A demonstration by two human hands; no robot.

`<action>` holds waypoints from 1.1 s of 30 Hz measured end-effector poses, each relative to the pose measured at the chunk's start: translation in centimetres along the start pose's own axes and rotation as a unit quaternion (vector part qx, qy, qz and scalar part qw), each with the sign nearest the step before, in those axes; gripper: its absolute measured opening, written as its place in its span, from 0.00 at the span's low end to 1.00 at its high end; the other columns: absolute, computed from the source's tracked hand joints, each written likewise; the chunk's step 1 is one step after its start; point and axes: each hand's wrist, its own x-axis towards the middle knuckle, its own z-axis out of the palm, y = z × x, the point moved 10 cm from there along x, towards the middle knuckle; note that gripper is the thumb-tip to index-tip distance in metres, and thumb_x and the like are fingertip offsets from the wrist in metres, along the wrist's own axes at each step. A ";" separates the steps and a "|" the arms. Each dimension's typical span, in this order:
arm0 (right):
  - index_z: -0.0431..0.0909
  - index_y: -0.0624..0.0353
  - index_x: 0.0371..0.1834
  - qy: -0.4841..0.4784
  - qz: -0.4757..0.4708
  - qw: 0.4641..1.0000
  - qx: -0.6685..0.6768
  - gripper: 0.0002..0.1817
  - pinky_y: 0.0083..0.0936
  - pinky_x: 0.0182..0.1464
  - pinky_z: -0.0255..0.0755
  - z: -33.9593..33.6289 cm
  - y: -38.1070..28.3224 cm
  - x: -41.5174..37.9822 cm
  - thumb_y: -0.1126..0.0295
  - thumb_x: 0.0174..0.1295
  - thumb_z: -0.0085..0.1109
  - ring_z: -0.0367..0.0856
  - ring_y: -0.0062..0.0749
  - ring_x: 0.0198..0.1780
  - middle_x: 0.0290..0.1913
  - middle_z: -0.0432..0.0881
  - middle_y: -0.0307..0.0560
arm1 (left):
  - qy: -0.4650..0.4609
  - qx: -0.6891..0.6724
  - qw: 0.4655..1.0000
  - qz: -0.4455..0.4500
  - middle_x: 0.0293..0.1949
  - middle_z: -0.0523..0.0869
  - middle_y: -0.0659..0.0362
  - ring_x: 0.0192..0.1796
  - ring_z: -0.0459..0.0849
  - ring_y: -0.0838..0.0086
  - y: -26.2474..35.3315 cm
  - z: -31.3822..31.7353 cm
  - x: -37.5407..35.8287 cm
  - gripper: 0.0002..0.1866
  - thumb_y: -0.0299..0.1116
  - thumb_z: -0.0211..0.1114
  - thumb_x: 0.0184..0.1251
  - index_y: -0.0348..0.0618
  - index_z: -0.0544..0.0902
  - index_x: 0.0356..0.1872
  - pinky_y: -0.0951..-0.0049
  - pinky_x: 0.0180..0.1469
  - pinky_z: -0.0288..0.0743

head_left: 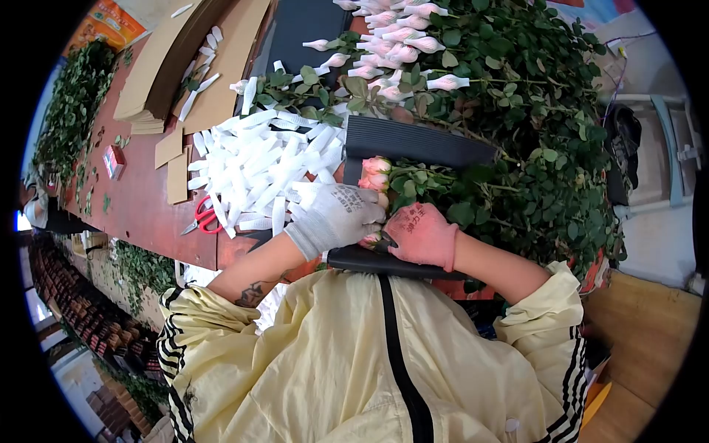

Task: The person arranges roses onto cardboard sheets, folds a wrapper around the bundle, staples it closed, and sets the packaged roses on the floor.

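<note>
Both hands are working close together over a dark tray [413, 140] sitting on the reddish worktop [140, 199]. The left hand [340, 215] (grey glove, printed back) is curling over the pink rose heads [375, 174] at the tray's near end, grip pressed around one bud as far as I can see, though the fingertips are tucked under so I can't tell exactly how tight. The right hand [422, 235], in a red-pink glove, is sitting just beside it, touching it, grip pinching a small rosebud [371, 239] that's peeking out between the two gloves. The rose stems and leaves [443, 188] are trailing off to the right across the tray.

Left of the hands, a big heap of white paper sleeves [258, 173] is spreading over the worktop, and red-handled scissors [203, 216] are lying at its near edge. Further back, a bunch of roses with buds already wrapped in white [395, 40] is lying among a mass of green foliage [539, 111]. Flattened cardboard sheets [192, 59] are stacking up at the far left, with a few small offcuts [176, 173] near them. More greenery [74, 103] is running along the far edge of the worktop. The person is wearing a pale yellow jacket [332, 362] with black stripes.
</note>
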 end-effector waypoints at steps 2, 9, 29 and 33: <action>0.78 0.57 0.32 -0.012 0.004 1.000 0.025 0.15 0.37 0.43 0.73 0.5 0.2 0.5 0.56 0.54 0.55 0.80 0.42 0.43 0.35 0.81 0.49 | -0.021 -0.009 0.999 -0.046 0.33 0.80 0.63 0.39 0.81 0.70 -0.7 0.5 -0.1 0.08 0.41 0.57 0.57 0.51 0.81 0.30 0.66 0.39 0.73; 0.79 0.56 0.39 0.136 -0.036 0.982 0.124 0.17 0.33 0.45 0.72 -4.3 0.7 -3.2 0.59 0.49 0.61 0.79 0.41 0.43 0.40 0.80 0.48 | 0.152 -0.141 0.975 -0.084 0.27 0.79 0.59 0.33 0.81 0.65 -2.7 -4.7 -3.6 0.07 0.34 0.62 0.55 0.47 0.83 0.34 0.65 0.35 0.73; 0.77 0.47 0.51 0.266 0.128 0.954 0.059 0.26 0.35 0.58 0.63 -5.6 3.3 -6.7 0.62 0.45 0.66 0.74 0.39 0.53 0.51 0.77 0.44 | 0.308 -0.143 0.926 -0.164 0.28 0.82 0.57 0.32 0.81 0.67 -7.1 -9.8 -8.4 0.12 0.35 0.65 0.53 0.47 0.84 0.40 0.71 0.36 0.74; 0.79 0.50 0.49 0.313 0.217 0.899 0.216 0.25 0.34 0.59 0.63 -5.9 5.8 -11.9 0.70 0.41 0.65 0.71 0.43 0.54 0.52 0.76 0.46 | 0.453 0.032 0.749 -0.482 0.36 0.83 0.53 0.39 0.83 0.62 -24.3 -13.6 -26.3 0.20 0.42 0.63 0.58 0.45 0.79 0.50 0.65 0.41 0.75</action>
